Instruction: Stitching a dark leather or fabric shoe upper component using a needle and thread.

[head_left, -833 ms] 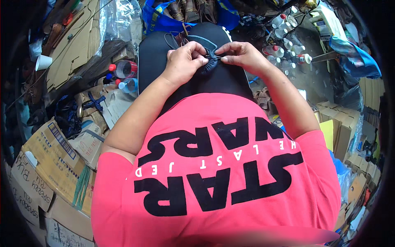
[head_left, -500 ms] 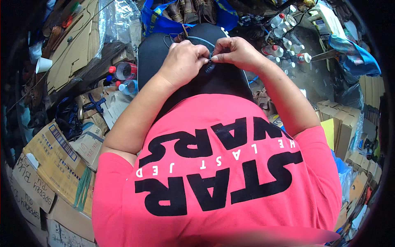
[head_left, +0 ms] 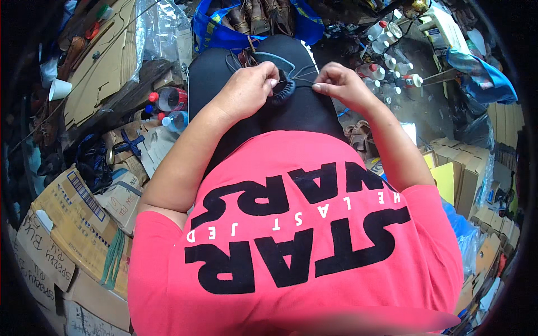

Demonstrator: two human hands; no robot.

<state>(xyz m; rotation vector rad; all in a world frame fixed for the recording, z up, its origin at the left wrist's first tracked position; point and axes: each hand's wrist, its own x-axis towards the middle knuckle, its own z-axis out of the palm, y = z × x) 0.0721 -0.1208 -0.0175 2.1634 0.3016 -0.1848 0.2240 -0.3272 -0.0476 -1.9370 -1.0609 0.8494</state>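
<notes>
Most of the frame is taken up by a pink shirt (head_left: 291, 224) with bold black lettering, across its middle and lower part, while flattened cardboard (head_left: 101, 61) is stacked at the upper left and cardboard boxes (head_left: 78, 207) are heaped at the lower left. Above the shirt, at the upper centre, the work is carried not on a worktop but on black trousers (head_left: 216, 70), which form the lap. A blue bag (head_left: 204, 35), in which brown shoes (head_left: 258, 22) are bunched, is set at the top centre, just beyond the knees. At the upper right, clear bottles (head_left: 386, 42) are grouped on the floor. The dark ribbed piece (head_left: 284, 95) being worked on is found at the upper centre, between the two hands: its near edge appears to be pinched by the left hand (head_left: 250, 88), with the fingers curled inward. By the right hand (head_left: 343, 85), thin dark strands (head_left: 303, 73) seem to be gripped between thumb and forefinger and drawn out to the right. A bluish-grey cord (head_left: 277, 56) is arched over the lap just above the piece. The work is judged to be partway through: the ribbed edge looks gathered and the strands are joined to it, or at least led to it, yet they are spread loose rather than tightened or trimmed. Whether any knot is formed cannot be told, as the join is too small.
</notes>
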